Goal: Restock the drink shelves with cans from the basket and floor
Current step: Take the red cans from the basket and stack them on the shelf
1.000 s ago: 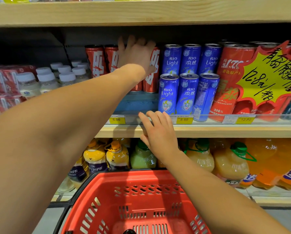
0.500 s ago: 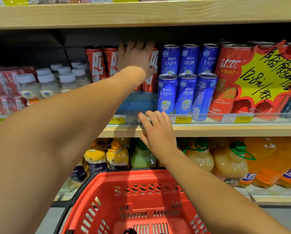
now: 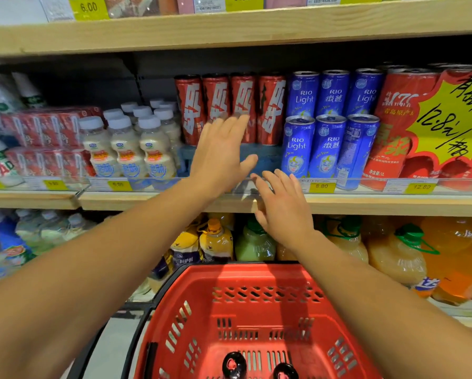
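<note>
Several tall red cans (image 3: pixel 270 110) stand in a row at the back of the middle shelf (image 3: pixel 366 203), on a blue riser. My left hand (image 3: pixel 219 154) hovers in front of them, fingers spread and holding nothing. My right hand (image 3: pixel 282 206) is open too, its fingers against the shelf's front edge, just left of the blue RIO cans (image 3: pixel 325 143). Below, the red basket (image 3: pixel 191 324) shows two dark can tops (image 3: pixel 233 365) near its bottom edge.
Small white-capped milk bottles (image 3: pixel 125 151) fill the shelf left of the red cans. Big red cans behind a yellow starburst price sign (image 3: pixel 448 124) stand at the right. Juice bottles (image 3: pixel 393 255) line the lower shelf. A wooden shelf (image 3: pixel 229 28) runs overhead.
My left hand has let go of the red can at the back and pulled away from the row toward me. The right hand has stayed at the shelf edge.
</note>
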Tool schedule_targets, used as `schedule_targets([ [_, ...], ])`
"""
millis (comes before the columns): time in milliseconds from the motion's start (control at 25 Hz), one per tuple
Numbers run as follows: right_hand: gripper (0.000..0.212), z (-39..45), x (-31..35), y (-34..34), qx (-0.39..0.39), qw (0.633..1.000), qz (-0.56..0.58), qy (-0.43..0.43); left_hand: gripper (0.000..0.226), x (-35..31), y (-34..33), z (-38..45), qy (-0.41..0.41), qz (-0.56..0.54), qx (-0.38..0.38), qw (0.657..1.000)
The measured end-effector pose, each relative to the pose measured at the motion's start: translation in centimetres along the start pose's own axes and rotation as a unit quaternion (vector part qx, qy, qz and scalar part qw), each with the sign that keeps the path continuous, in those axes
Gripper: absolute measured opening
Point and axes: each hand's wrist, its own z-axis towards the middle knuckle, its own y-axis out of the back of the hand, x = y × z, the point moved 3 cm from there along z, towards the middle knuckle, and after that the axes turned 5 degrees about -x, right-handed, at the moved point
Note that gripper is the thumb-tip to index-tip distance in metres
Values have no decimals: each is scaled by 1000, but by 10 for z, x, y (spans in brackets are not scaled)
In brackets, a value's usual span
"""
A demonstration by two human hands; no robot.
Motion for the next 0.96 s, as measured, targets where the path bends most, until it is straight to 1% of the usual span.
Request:
schedule_targets([
  [120,71,-12,3,10,28,998,55,-33,71,5,-2,-38,28,-64,33,997],
  [240,66,-49,6,14,48,992,108,-47,70,4,-11,-87,44,-101,75,991],
  [400,63,-107,8,4,143,976,133,-91,68,-1,-28,-151,51,-130,144,980],
  [600,65,-179,15,-14,256,948,160,-105,69,-13,-58,-229,49,-150,250,955],
  [720,70,-211,16,-28,316,927,165,-115,72,-20,-79,-272,39,-149,341,927],
  [800,71,-227,14,-37,350,914,163,-125,74,-22,-97,-298,20,-130,412,902],
  [960,70,-240,7,-47,399,893,153,-138,67,-17,-127,-330,-51,-7,547,836],
])
